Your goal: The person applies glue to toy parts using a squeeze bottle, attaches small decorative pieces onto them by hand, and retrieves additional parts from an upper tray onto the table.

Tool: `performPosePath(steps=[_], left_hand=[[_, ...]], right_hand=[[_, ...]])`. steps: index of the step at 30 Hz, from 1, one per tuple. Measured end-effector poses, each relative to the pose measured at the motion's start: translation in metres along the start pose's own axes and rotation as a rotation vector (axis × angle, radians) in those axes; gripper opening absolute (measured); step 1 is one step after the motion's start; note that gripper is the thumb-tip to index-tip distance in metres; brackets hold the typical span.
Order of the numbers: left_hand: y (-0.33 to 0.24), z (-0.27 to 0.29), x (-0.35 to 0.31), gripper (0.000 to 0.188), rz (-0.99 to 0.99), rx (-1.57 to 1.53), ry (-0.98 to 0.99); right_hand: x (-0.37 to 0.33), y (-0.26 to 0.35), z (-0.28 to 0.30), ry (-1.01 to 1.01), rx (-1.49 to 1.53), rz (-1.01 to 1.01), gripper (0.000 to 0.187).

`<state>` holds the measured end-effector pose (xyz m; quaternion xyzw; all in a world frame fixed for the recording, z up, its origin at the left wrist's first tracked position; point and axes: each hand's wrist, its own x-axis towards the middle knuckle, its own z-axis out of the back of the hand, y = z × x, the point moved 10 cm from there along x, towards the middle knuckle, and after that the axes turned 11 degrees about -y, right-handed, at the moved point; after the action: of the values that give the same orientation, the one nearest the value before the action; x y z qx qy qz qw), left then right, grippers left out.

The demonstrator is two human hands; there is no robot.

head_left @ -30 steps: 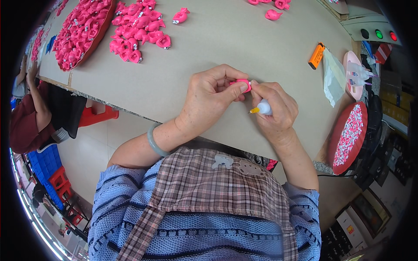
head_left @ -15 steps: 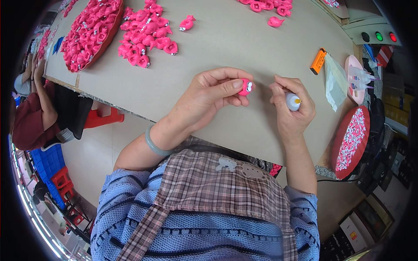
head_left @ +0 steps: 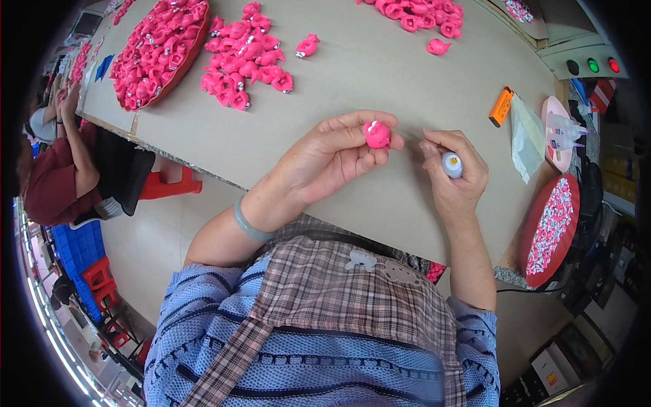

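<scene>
Between the thumb and fingers of my left hand (head_left: 324, 154) is a small round pink plastic figure (head_left: 378, 136), with a white patch at its upper left edge. My right hand (head_left: 456, 193) is closed around a small whitish squeeze bottle (head_left: 452, 165) with a yellow tip, a short way to the right of the figure and apart from it. Both hands are above the grey tabletop (head_left: 380, 74). Beyond my left hand lies a loose heap of similar pink figures (head_left: 247, 57), and a single one (head_left: 307, 45) rests beside that heap.
A red tray (head_left: 192, 66) full of pink figures stands at far left. More figures (head_left: 420, 13) lie at the far edge. To the right are an orange box cutter (head_left: 501, 107), a pale sheet (head_left: 527, 139), a pink dish (head_left: 557, 161) with bottles and a red tray of small pieces (head_left: 528, 266). A co-worker (head_left: 57, 178) sits at left.
The figure has turned in my left fingers, so its white part now shows at the top left rather than facing me. My right hand keeps hold of the bottle. The view has shifted slightly.
</scene>
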<state>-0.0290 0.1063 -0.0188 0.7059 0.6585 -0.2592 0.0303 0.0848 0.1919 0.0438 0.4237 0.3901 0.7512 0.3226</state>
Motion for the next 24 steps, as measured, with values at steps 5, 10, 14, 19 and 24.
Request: performPosePath(steps=[5, 10, 14, 19, 24], left_hand=[[-0.008, -0.003, -0.006, 0.027, -0.039, 0.003, 0.020], [-0.031, -0.008, -0.011, 0.030, -0.145, 0.187, -0.147], [-0.085, -0.007, -0.025, 0.031, -0.527, 0.798, -0.274], [-0.165, -0.055, -0.059, 0.031, -1.329, 1.975, -0.609], [-0.161, -0.076, -0.051, 0.030, -1.349, 2.132, -0.613]], right_hand=[[0.001, 0.005, -0.005, 0.021, 0.004, 0.004, 0.016], [0.000, 0.004, 0.000, 0.015, 0.005, 0.008, 0.016], [-0.002, 0.004, -0.002, 0.041, -0.023, 0.003, 0.017], [0.001, 0.011, -0.004, 0.065, -0.050, 0.036, 0.017], [0.002, 0.010, -0.007, 0.080, -0.034, 0.056, 0.018]])
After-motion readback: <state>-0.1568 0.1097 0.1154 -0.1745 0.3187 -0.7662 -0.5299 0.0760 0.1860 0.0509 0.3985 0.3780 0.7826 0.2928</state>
